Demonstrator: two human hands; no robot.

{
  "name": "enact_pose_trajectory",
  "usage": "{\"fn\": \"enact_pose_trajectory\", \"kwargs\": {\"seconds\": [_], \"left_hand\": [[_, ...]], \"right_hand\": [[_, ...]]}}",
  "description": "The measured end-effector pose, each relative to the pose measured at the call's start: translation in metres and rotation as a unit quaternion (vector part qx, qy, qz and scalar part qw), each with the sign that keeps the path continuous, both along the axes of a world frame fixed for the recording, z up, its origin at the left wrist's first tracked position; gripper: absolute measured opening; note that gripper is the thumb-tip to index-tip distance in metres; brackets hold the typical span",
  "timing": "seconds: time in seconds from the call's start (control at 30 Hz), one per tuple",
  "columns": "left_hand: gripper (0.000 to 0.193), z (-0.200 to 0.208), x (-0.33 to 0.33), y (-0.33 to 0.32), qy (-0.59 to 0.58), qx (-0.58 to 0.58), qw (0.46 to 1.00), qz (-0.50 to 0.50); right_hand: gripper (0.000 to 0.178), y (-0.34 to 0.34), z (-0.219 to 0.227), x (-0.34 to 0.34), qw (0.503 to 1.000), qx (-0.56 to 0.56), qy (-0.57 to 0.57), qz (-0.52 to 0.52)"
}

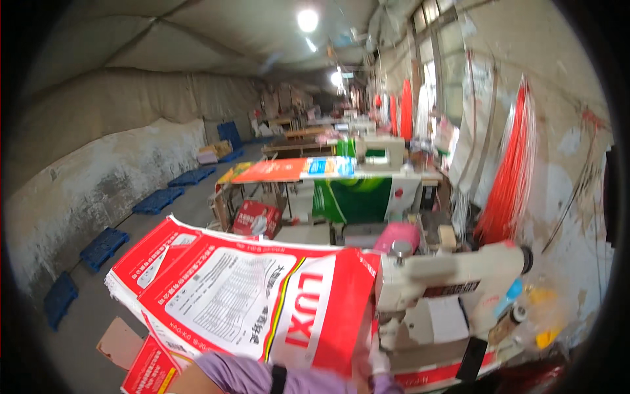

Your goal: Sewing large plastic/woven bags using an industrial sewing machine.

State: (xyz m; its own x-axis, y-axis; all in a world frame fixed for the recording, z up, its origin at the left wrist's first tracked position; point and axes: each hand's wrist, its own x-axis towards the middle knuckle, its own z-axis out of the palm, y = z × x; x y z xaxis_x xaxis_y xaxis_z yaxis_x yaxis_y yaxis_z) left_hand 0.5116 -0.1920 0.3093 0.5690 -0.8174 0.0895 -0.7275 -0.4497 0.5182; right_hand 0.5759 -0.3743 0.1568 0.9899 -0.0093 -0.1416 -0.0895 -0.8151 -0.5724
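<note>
A red and white printed woven sack (262,308) lies flat on top of a stack of like sacks (147,256), its right edge at a white sewing machine (453,276). My left forearm, in a lilac sleeve with a black wristband, comes in from the lower edge. My left hand (361,366) sits at the sack's right edge beside the machine and is blurred, so its grip does not show. My right hand (380,362) is a pale blur under the machine head, with only a scrap of lilac sleeve visible below it.
Orange-red cord bundles (508,177) hang on the right wall. A second sewing table with green and orange sacks (308,172) stands further back. Blue plastic pallets (104,246) line the left wall. A red carton (256,218) and cardboard pieces lie on the floor.
</note>
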Motion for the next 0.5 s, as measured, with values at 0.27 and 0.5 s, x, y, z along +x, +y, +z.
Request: {"fn": "enact_pose_trajectory", "kwargs": {"seconds": [0.27,0.5], "left_hand": [[0.012,-0.076,-0.005,-0.067,0.157,0.019,0.987,0.029],[0.013,-0.063,-0.047,-0.083,-0.003,0.156,0.973,-0.171]], "right_hand": [[0.038,0.0,0.015,-0.062,0.998,0.049,-0.015,-0.021],[0.023,-0.043,0.001,-0.107,0.973,0.169,-0.153,-0.042]]}}
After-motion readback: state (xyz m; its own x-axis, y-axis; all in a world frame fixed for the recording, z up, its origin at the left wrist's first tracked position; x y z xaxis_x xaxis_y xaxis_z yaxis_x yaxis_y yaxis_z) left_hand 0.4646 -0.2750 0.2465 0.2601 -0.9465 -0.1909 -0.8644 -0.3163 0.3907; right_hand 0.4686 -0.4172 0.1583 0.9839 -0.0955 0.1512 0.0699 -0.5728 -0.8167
